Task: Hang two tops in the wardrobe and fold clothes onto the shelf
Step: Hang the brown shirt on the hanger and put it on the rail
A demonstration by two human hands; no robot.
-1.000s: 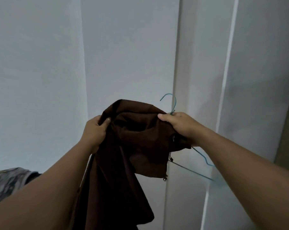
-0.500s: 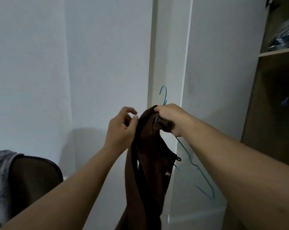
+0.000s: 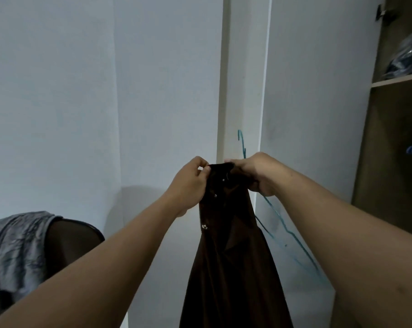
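A dark brown top (image 3: 233,261) with small metal snaps hangs straight down in front of me. My left hand (image 3: 190,183) pinches its upper edge from the left. My right hand (image 3: 254,172) grips the same edge from the right, together with a thin teal wire hanger (image 3: 287,230). The hanger's hook (image 3: 241,143) sticks up above my right hand; its lower wire slants down to the right behind my forearm. The open wardrobe (image 3: 394,147) stands at the right, with a shelf (image 3: 396,82) near the top.
A white wardrobe door (image 3: 309,114) stands edge-on just behind the hanger. A dark bundle in plastic (image 3: 408,58) lies on the shelf. A grey patterned garment (image 3: 15,247) is draped over a dark chair back (image 3: 74,242) at the lower left. White walls fill the left.
The bunched brown top has dropped to hang long and narrow. My left hand moved in from its far side to pinch the top edge beside my right hand. The view swung right, revealing the wardrobe.
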